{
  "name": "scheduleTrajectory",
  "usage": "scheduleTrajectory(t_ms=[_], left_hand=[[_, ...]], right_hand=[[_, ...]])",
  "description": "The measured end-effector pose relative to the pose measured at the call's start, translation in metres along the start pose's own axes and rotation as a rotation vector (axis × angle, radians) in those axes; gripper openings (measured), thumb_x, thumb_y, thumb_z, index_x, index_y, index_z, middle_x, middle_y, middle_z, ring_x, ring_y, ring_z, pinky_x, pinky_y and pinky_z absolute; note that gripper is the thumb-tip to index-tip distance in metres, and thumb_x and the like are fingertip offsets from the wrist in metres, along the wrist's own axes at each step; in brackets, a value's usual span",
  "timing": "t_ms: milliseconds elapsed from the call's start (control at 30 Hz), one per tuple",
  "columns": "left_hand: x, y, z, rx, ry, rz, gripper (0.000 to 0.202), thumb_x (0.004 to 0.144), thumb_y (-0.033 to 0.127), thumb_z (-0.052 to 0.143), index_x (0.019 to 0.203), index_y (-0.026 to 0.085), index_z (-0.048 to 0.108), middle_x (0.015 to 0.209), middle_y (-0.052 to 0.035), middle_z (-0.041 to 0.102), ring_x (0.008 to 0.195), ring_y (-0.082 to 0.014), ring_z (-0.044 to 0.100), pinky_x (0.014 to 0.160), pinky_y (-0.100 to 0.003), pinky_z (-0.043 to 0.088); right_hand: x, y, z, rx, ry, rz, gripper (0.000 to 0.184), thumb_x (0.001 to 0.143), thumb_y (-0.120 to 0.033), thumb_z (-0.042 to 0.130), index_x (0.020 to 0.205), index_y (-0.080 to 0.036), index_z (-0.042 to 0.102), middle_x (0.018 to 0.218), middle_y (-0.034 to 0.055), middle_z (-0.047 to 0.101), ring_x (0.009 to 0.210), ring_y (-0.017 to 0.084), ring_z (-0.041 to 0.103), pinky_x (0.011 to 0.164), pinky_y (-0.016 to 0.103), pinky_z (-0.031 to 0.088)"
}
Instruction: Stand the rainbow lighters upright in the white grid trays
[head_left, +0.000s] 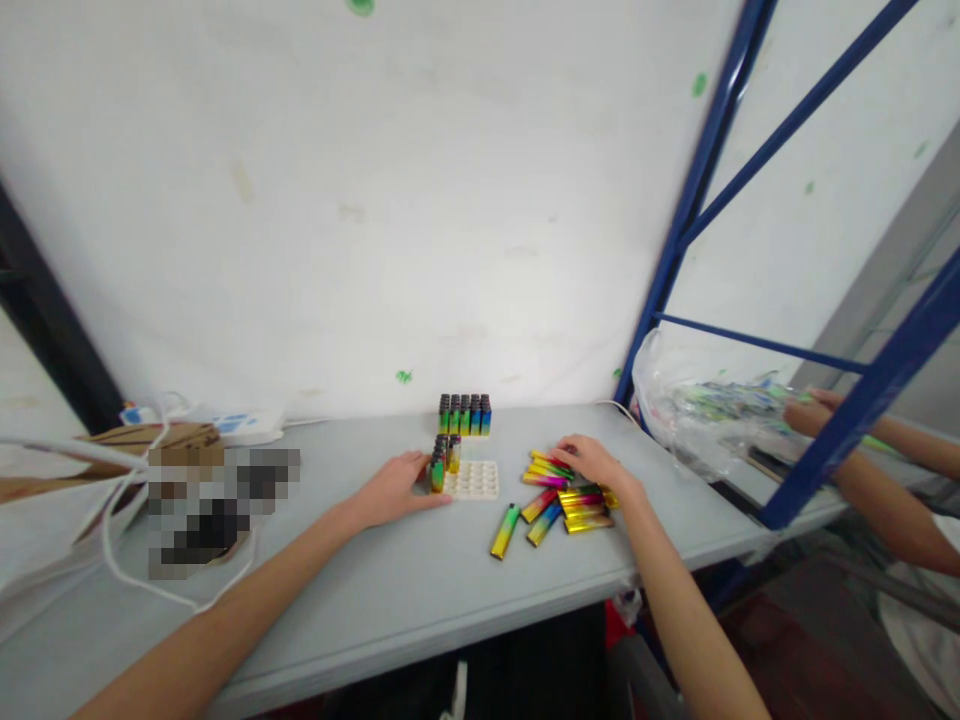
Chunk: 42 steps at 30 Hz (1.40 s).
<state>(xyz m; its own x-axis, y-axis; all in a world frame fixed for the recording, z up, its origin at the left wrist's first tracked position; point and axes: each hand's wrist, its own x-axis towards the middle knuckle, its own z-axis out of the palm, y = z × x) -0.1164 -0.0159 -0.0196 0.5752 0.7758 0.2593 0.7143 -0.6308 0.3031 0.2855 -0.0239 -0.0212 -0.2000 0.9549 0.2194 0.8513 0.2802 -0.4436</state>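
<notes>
A small white tray (pixel 480 480) with rows of round holes lies on the table. Several upright lighters (pixel 438 474) with green and yellow bodies stand at its left end. My left hand (pixel 397 486) closes around that end, its thumb along the front edge and its fingers behind. To the right is a loose pile of shiny lighters (pixel 589 513) in yellow, red, blue and green. My right hand (pixel 592 462) reaches over the back of this pile, fingers curled down onto a lighter. One green-yellow lighter (pixel 505 531) lies apart at the front of the pile.
A block of upright lighters (pixel 465 416) stands near the wall. Cardboard and a white cable (pixel 112 540) lie at left. At right are a blue metal frame (pixel 675 250), a clear plastic bag (pixel 675 420) and another person's arms (pixel 870 480).
</notes>
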Motion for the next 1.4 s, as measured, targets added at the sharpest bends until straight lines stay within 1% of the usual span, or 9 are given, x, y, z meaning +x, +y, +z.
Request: scheduleTrajectory(t_ms=[200, 367, 533, 633, 800, 933, 1033, 1233, 1400], left_hand=[[0.001, -0.003, 0.002, 0.003, 0.016, 0.009, 0.053, 0.078, 0.072, 0.066, 0.083, 0.021, 0.058, 0.087, -0.0071, 0.063, 0.079, -0.0257, 0.060, 0.071, -0.035, 0.046], [0.001, -0.003, 0.002, 0.016, 0.015, 0.024, 0.057, 0.078, 0.077, 0.061, 0.085, 0.020, 0.059, 0.087, -0.0064, 0.063, 0.079, -0.0256, 0.060, 0.072, -0.035, 0.046], [0.000, 0.001, -0.001, 0.016, 0.006, 0.009, 0.056, 0.077, 0.077, 0.062, 0.084, 0.021, 0.059, 0.086, -0.0058, 0.064, 0.079, -0.0248, 0.060, 0.073, -0.034, 0.047], [0.000, 0.001, -0.001, 0.020, 0.005, 0.000, 0.056, 0.077, 0.077, 0.062, 0.083, 0.021, 0.059, 0.085, -0.0054, 0.064, 0.079, -0.0245, 0.060, 0.072, -0.034, 0.047], [0.000, -0.002, 0.001, 0.030, 0.010, 0.013, 0.056, 0.079, 0.076, 0.061, 0.085, 0.020, 0.059, 0.088, -0.0068, 0.064, 0.080, -0.0254, 0.060, 0.071, -0.034, 0.047], [0.001, -0.003, 0.003, 0.033, -0.001, 0.013, 0.057, 0.079, 0.077, 0.061, 0.084, 0.020, 0.059, 0.086, -0.0066, 0.064, 0.078, -0.0252, 0.060, 0.071, -0.035, 0.047], [0.001, -0.002, 0.002, 0.019, -0.001, 0.003, 0.057, 0.077, 0.077, 0.062, 0.083, 0.021, 0.060, 0.086, -0.0061, 0.064, 0.078, -0.0252, 0.060, 0.071, -0.034, 0.047], [-0.001, 0.002, -0.002, -0.005, 0.011, -0.001, 0.056, 0.076, 0.075, 0.064, 0.085, 0.020, 0.061, 0.089, -0.0076, 0.066, 0.083, -0.0283, 0.063, 0.073, -0.036, 0.048], [-0.002, 0.001, 0.000, 0.020, 0.006, -0.002, 0.056, 0.078, 0.075, 0.063, 0.088, 0.020, 0.061, 0.091, -0.0082, 0.065, 0.083, -0.0283, 0.063, 0.074, -0.036, 0.048]], right_hand=[[-0.002, 0.005, -0.002, 0.050, -0.002, -0.001, 0.032, 0.090, -0.044, 0.065, 0.092, -0.014, 0.075, 0.094, 0.0107, 0.077, 0.088, 0.025, 0.069, 0.083, 0.034, 0.050], [0.005, 0.014, 0.009, 0.020, 0.002, -0.019, 0.028, 0.092, -0.042, 0.063, 0.095, -0.015, 0.071, 0.093, 0.0102, 0.076, 0.086, 0.023, 0.068, 0.081, 0.032, 0.050], [0.003, 0.008, 0.009, 0.013, 0.099, -0.071, 0.029, 0.091, -0.043, 0.064, 0.096, -0.015, 0.070, 0.099, 0.0111, 0.074, 0.087, 0.022, 0.067, 0.083, 0.032, 0.050], [-0.003, -0.001, -0.002, 0.033, 0.024, -0.058, 0.026, 0.091, -0.041, 0.064, 0.095, -0.016, 0.072, 0.098, 0.0098, 0.074, 0.088, 0.021, 0.067, 0.080, 0.031, 0.050], [-0.008, -0.012, -0.016, -0.035, -0.144, 0.048, 0.015, 0.083, -0.030, 0.071, 0.087, -0.017, 0.077, 0.091, 0.0086, 0.077, 0.084, 0.023, 0.069, 0.077, 0.030, 0.048], [-0.002, -0.018, -0.016, -0.098, -0.176, 0.127, 0.010, 0.079, -0.027, 0.073, 0.078, -0.018, 0.077, 0.083, 0.0075, 0.077, 0.076, 0.022, 0.068, 0.068, 0.028, 0.045], [0.004, -0.025, -0.015, -0.116, -0.161, 0.086, 0.009, 0.079, -0.026, 0.073, 0.077, -0.018, 0.076, 0.083, 0.0083, 0.077, 0.076, 0.023, 0.068, 0.068, 0.028, 0.045], [0.012, -0.053, -0.014, 0.188, -0.035, -0.037, 0.033, 0.091, -0.044, 0.061, 0.101, -0.016, 0.074, 0.067, 0.0033, 0.069, 0.064, 0.018, 0.062, 0.064, 0.028, 0.045], [0.016, -0.082, -0.002, 0.644, 0.043, -0.038, 0.041, 0.084, -0.055, 0.067, 0.097, -0.016, 0.072, 0.080, 0.0027, 0.067, 0.072, 0.016, 0.060, 0.068, 0.028, 0.049]])
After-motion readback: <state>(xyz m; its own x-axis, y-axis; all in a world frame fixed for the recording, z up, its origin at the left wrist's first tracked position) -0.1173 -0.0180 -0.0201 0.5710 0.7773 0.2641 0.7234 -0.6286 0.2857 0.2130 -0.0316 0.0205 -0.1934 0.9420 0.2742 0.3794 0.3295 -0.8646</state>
